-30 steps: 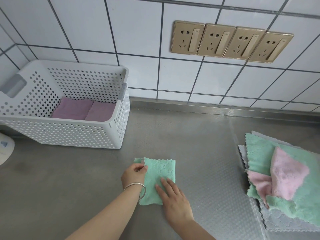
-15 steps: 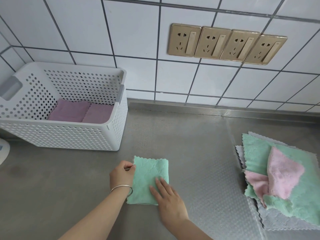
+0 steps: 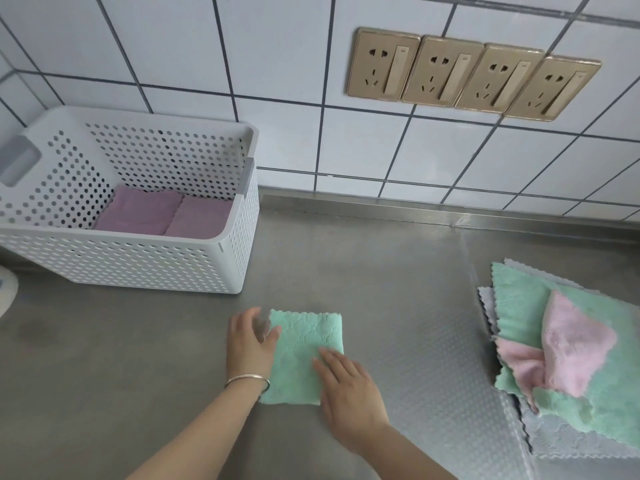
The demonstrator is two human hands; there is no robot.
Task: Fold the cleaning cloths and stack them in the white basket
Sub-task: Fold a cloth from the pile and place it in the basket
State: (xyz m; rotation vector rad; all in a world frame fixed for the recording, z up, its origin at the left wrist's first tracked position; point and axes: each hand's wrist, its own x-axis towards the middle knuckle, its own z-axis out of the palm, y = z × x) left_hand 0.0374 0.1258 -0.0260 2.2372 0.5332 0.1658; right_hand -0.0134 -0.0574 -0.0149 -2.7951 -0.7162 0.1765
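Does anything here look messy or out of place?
Only the cloth pile at right: a pink cloth lies crumpled and askew on it. The folded green cloth and the basket look tidy.

A folded green cloth point(image 3: 304, 355) lies flat at lower centre, the white perforated basket point(image 3: 145, 265) stands at upper left holding two folded purple cloths point(image 3: 166, 214) side by side, and at right — loosely piled — lie unfolded green, pink and grey cloths point(image 3: 571, 358).
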